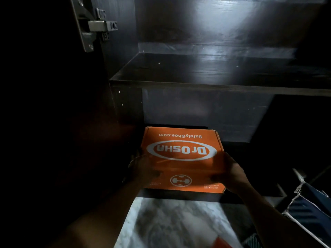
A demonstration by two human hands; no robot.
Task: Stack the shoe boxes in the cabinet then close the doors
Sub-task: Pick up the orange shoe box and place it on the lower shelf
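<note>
The left hand [143,169] and right hand [230,173] each grip a near corner of one orange shoe box [180,156], thumbs on the lid and fingers round the sides, though blur hides the fingertips. The box lies straight ahead, between the two hands, neither being nearer. Its printed lid faces up with the lettering upside down to the wearer. Its long axis seems to run left to right, though the steep view makes that uncertain. It sits in the bottom compartment of the cabinet, toward the left wall, with its near face at the front edge. I cannot tell whether it rests there or hangs just above. It likely needs pushing deeper. One shelf [215,85] spans above it, bare where seen. One hinge [100,26] shows on the open left door. On the marble floor [166,222], one blue box [308,210] waits at the right.
</note>
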